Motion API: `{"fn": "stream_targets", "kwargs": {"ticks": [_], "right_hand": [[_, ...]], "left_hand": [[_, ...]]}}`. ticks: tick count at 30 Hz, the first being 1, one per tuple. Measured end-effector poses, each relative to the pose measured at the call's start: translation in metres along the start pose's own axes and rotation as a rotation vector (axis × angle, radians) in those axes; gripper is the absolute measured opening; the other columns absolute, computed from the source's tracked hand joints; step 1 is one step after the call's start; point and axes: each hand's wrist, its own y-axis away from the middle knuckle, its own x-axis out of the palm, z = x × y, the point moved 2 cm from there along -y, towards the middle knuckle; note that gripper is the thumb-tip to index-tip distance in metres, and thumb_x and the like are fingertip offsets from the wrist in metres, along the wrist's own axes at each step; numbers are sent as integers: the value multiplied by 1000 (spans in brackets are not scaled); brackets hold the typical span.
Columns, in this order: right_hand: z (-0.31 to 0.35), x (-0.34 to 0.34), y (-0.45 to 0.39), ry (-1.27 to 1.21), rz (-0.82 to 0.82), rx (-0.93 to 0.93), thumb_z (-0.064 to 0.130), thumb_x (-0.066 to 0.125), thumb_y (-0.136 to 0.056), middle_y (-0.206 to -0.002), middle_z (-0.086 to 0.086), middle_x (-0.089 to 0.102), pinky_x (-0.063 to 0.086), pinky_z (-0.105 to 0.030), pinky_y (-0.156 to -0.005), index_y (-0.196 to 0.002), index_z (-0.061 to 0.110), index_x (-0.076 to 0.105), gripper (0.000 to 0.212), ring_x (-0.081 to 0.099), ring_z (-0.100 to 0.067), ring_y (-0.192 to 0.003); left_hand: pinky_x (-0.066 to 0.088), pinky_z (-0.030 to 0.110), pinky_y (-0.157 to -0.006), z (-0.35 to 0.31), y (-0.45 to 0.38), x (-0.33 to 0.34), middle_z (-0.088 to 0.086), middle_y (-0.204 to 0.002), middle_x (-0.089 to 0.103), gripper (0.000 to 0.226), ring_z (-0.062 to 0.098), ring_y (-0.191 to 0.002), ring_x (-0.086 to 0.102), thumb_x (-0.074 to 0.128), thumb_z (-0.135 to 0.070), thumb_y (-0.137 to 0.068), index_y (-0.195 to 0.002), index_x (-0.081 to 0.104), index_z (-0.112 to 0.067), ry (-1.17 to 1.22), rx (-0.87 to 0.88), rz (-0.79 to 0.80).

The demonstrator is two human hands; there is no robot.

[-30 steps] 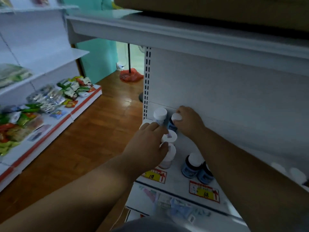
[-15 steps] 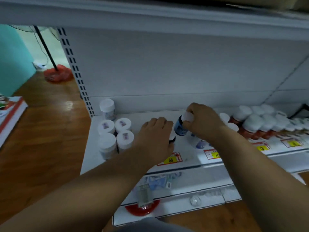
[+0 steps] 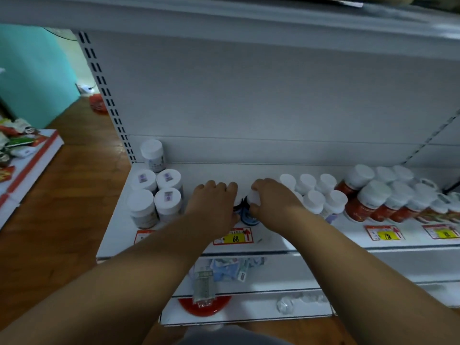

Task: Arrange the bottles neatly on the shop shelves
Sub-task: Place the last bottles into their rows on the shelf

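White shelf [image 3: 189, 170]: right hand [image 3: 275, 204] grips a blue bottle [image 3: 250, 216]; left hand [image 3: 214, 206] covers another, grip unclear.

Bottles [image 3: 250, 215] between hands, on shelf [image 3: 117, 235]

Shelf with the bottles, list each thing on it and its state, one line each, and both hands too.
Left hand: palm down over a dark bottle, grip closed on it.
Right hand: grip closed on the blue bottle's white cap.
Blue bottle: upright, capped, held.
White bottles, left group: upright, capped, clustered.
White bottles, middle group: upright, capped, in rows.
Red bottles: capped, in rows.
Price tag 68: on the shelf edge.
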Motion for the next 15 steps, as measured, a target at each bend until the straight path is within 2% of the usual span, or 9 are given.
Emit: {"fn": "stream_targets", "kwargs": {"ticks": [6,11,15], "right_hand": [[-2,-3,1,-2,-21,-37,28,55,-92,-116,-11,51,44,-33,-84,-119,8,50,34,54,-26,-105],[29,-15,-9,-77,-257,-179,31,52,-93,-130,-10,50,40,-33,-95,-135,13,46,47,48,-25,-118],[84,-11,-39,-155,-282,-310,31,53,-94,-125,-8,53,41,-29,-92,-128,14,53,38,50,-20,-113]], "left_hand": [[33,40,-104,3,8,-8,7,-139,44,77,28,-124,42,50,-58,-87,-148,24,-17,102,-19,-72],[38,39,-99,29,37,-32,6,-130,53,65,26,-118,48,53,-49,-86,-140,41,-15,183,-97,-247],[41,39,-99,75,61,-51,3,-125,57,58,25,-117,49,51,-47,-84,-134,49,-17,236,-196,-333]]}}
